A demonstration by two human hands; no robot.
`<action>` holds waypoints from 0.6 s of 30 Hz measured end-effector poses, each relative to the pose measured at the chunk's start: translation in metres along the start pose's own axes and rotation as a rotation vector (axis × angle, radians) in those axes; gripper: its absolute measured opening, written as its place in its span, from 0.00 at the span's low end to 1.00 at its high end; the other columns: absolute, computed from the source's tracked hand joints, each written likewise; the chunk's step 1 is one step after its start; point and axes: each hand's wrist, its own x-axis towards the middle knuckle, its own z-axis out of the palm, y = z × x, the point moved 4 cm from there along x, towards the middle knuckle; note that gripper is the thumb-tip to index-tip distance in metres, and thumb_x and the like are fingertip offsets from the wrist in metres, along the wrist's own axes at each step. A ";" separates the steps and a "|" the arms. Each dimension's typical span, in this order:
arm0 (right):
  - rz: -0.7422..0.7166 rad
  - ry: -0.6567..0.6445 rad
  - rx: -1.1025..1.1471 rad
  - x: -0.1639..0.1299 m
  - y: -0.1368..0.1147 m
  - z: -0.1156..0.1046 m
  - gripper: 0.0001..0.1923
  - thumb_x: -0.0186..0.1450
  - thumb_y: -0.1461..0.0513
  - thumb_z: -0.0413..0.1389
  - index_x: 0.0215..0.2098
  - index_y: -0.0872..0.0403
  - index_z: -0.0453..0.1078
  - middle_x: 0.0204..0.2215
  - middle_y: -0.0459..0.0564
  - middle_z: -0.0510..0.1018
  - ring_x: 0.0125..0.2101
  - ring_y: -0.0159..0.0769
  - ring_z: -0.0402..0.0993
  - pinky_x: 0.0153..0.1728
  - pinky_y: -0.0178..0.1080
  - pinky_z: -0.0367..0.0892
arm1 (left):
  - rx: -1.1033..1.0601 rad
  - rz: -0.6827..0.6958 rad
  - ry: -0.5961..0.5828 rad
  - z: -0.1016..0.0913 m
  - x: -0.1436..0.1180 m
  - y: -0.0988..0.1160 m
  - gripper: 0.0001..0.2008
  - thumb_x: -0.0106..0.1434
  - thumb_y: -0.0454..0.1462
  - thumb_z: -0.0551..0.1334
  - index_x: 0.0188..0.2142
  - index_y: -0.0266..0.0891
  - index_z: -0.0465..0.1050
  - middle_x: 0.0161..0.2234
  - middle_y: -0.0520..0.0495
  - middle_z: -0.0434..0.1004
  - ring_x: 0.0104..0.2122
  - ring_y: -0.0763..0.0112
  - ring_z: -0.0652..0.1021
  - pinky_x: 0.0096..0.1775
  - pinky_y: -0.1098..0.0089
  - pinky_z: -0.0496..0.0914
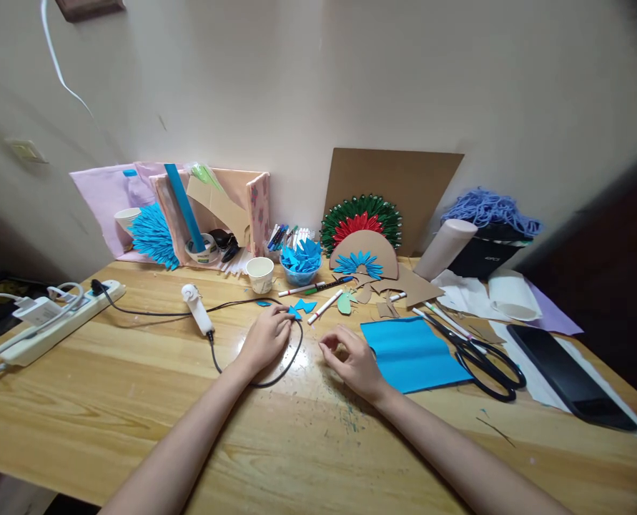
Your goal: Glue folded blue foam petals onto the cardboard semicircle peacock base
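Note:
My left hand point(267, 336) rests on the table with its fingers stretched out. Its fingertips are at several small blue pieces point(303, 306), beside the glue gun's black cable; I cannot tell whether they touch a piece. To the right, my right hand point(353, 361) is curled, thumb and forefinger brought together. Anything between those fingertips is too small to make out. A blue folded sheet point(412, 354) lies just right of that hand, with black-handled scissors point(487, 361) over its right edge. The white glue gun point(197, 309) stands to the left of my left hand.
A paper cup point(259, 275) and a bowl of blue pieces point(302, 262) stand behind my hands. A cardboard half-disc with blue petals point(364, 254) leans farther back. Markers point(325, 307) and cardboard scraps lie around. A power strip point(63, 325) is left; a phone point(570, 375) is right.

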 end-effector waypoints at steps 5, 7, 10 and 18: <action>0.020 -0.016 0.011 -0.001 0.001 0.001 0.04 0.62 0.65 0.51 0.28 0.52 0.64 0.25 0.47 0.70 0.28 0.34 0.67 0.29 0.36 0.63 | -0.092 -0.057 0.037 0.001 0.003 -0.003 0.14 0.61 0.35 0.52 0.45 0.40 0.69 0.42 0.43 0.68 0.42 0.66 0.72 0.45 0.65 0.66; 0.025 -0.019 0.018 0.000 0.001 0.002 0.04 0.62 0.65 0.51 0.29 0.52 0.64 0.25 0.47 0.70 0.28 0.34 0.67 0.29 0.36 0.63 | -0.101 -0.046 0.056 0.002 0.006 -0.005 0.18 0.61 0.33 0.52 0.51 0.41 0.64 0.46 0.43 0.66 0.43 0.66 0.71 0.47 0.64 0.65; 0.033 -0.022 0.021 0.000 0.001 0.002 0.04 0.62 0.65 0.51 0.29 0.53 0.65 0.25 0.46 0.70 0.27 0.34 0.68 0.29 0.35 0.63 | -0.068 0.003 0.024 0.005 0.011 -0.008 0.18 0.60 0.32 0.54 0.50 0.41 0.65 0.46 0.43 0.67 0.46 0.65 0.69 0.49 0.63 0.63; 0.052 -0.039 0.055 0.000 0.001 0.001 0.04 0.62 0.64 0.51 0.29 0.53 0.64 0.26 0.47 0.70 0.27 0.33 0.67 0.28 0.35 0.63 | -0.068 -0.023 0.015 0.004 0.022 -0.005 0.06 0.56 0.31 0.57 0.31 0.38 0.73 0.33 0.45 0.70 0.37 0.66 0.71 0.40 0.66 0.65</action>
